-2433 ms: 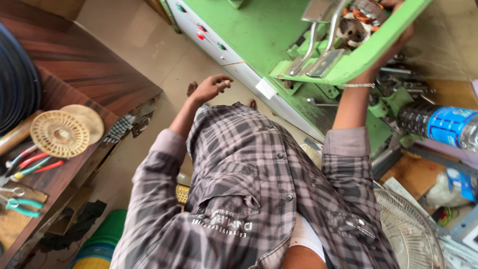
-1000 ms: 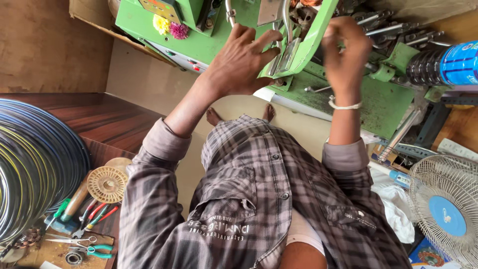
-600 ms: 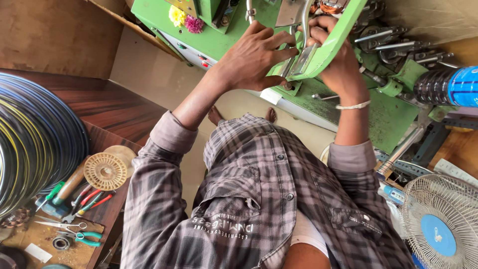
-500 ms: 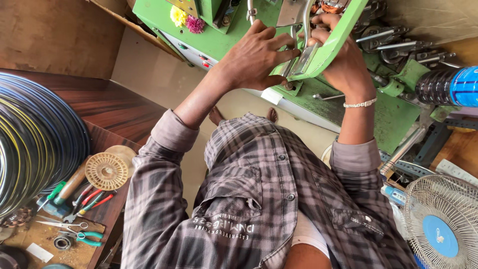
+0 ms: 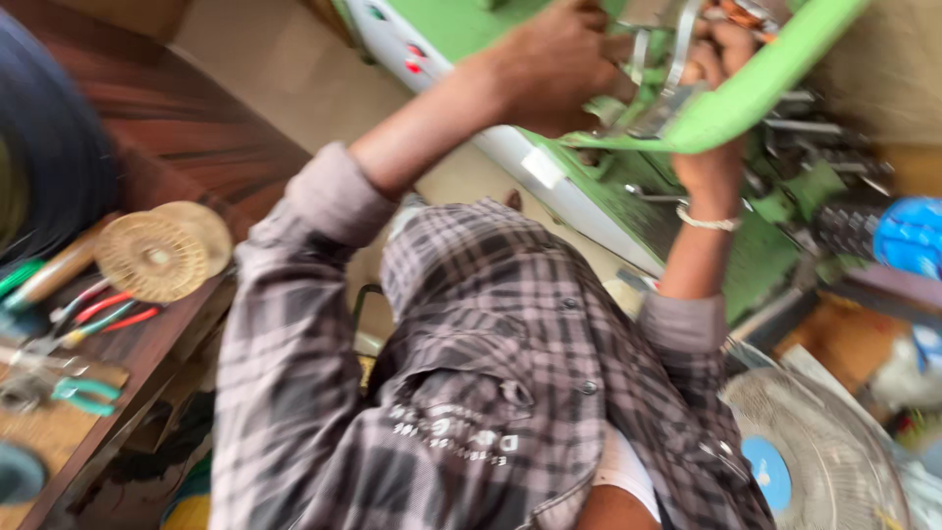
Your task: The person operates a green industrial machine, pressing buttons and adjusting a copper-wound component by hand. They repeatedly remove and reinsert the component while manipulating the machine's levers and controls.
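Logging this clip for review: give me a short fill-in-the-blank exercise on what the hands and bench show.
1. Both hands reach up to a machine painted ____.
2. The right hand has a pale ____ on its wrist.
3. The left hand rests on the machine's curved green ____.
4. A round fan has a ____ hub.

Missing words: green; bangle; guard; blue

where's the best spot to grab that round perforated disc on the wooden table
Grip the tan round disc by its outer rim, coming from above on the side toward the table edge. It lies flat, its face is perforated, and the pliers crowd its other side. The picture is blurred, so finer detail is unclear.
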